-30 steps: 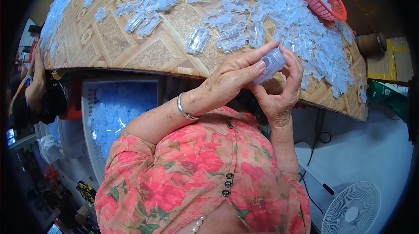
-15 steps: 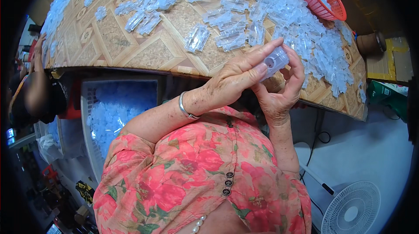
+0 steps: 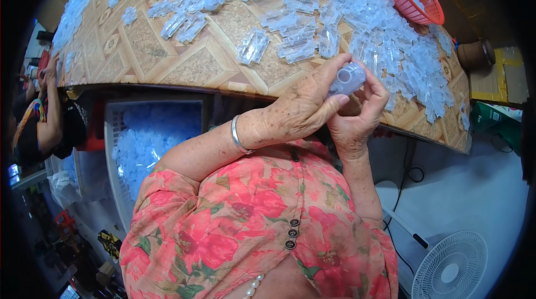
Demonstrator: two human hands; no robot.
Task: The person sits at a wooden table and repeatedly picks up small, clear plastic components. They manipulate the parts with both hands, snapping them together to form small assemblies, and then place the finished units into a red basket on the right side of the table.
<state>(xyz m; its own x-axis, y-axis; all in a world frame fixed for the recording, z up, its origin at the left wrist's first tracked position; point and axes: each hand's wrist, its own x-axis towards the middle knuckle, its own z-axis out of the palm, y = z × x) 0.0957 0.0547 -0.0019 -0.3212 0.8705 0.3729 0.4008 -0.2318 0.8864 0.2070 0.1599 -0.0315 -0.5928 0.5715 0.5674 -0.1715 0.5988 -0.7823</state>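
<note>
Plastic piece (image 3: 348, 78) sits between both hands (image 3: 301, 104) (image 3: 353, 131), seemingly touching each.

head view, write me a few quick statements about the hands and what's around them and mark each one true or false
1. The left hand grips a clear plastic piece. True.
2. The two hands are wide apart. False: the right hand is right beside the left one.
3. Both wrists are bare. False: a silver bracelet circles the left wrist.
4. A red basket with clear pieces in it is at the upper right. True.
5. The tabletop is plain white. False: the table has a patterned brown and tan top.
6. A white fan is at the lower right. True.
</note>
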